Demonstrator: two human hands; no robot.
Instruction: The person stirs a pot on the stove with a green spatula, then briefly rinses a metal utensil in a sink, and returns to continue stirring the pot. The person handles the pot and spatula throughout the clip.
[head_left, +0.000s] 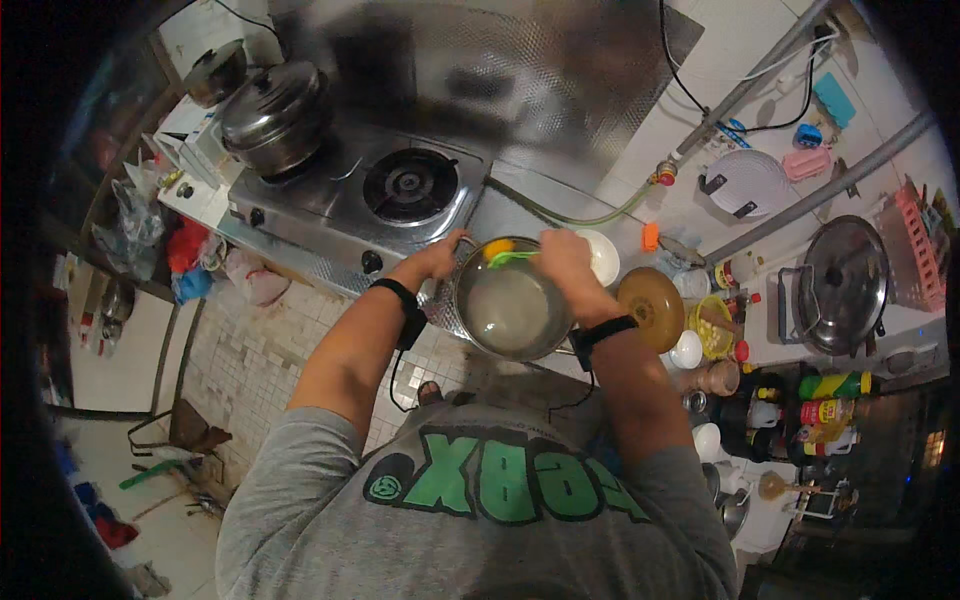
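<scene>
In front of me is a round metal pot (514, 315), its mouth facing up and its inside pale and shiny. Whether liquid lies in it I cannot tell. My left hand (441, 261) grips the looped handle (466, 241) on the pot's left side. My right hand (566, 259) is closed over the far right rim, around a bright green utensil (511, 258), probably a scrubbing brush. A yellow-orange piece (499, 248) shows beside the green part, inside the far wall of the pot. My right fingers hide much of the utensil.
A gas stove (352, 187) with a bare burner (410, 182) and a lidded steel pot (274, 120) stands beyond my left hand. Right of the pot are a white bowl (602, 257), a brown lid (651, 310), a yellow basket (711, 326) and several bottles. A gas hose (600, 221) runs behind.
</scene>
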